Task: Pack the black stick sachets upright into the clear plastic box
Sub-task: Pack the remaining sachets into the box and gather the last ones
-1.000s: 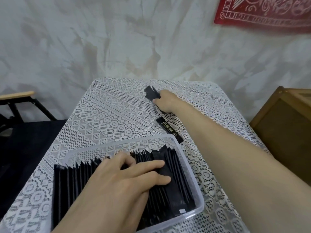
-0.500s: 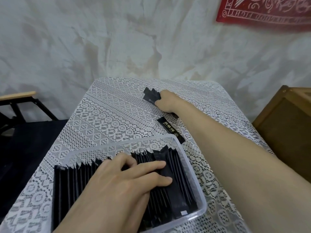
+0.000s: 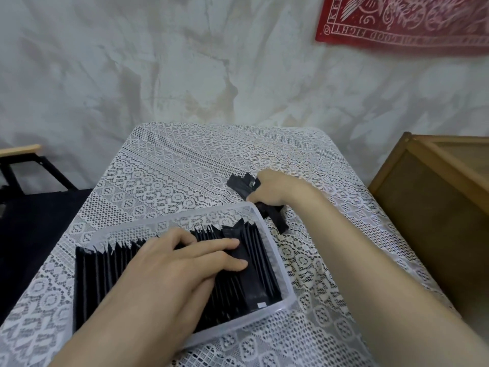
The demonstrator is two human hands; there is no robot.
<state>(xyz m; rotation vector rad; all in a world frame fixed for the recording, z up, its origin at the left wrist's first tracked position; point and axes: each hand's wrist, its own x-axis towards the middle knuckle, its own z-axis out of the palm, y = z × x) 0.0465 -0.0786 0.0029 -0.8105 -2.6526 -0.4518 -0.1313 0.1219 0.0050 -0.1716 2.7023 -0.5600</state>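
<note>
1. On the lace tablecloth (image 3: pixel 185 168), toward your near edge, the clear plastic box (image 3: pixel 278 263) held a dense row of black stick sachets (image 3: pixel 254 260). They were matte black, thin and flat, with serrated top edges. One sachet at the right end showed a small white label at its lower corner.
2. The sachets stood on edge, face to face, and the row ran from the left wall of the box to the right wall. Their serrated ends pointed toward the far wall. You could not judge from this view how far they leaned from upright.
3. Your left hand (image 3: pixel 180 263) lay flat on top of the row. Its fingers were straight and close together, pointing right, with the fingertips on the right-hand part of the row. It gripped nothing.
4. Your right hand (image 3: pixel 275 192) rested on the cloth just beyond the far right corner of the box. Its fingers were curled round a small bundle of sachets (image 3: pixel 242 185).
5. The bundle's serrated ends stuck out to the left of the fist. Its long axis ran from far left to near right.
6. A loose sachet (image 3: pixel 275 218) lay on the cloth between the right hand and the box corner, just beside the rim. You could not tell whether the hand touched it.
</note>
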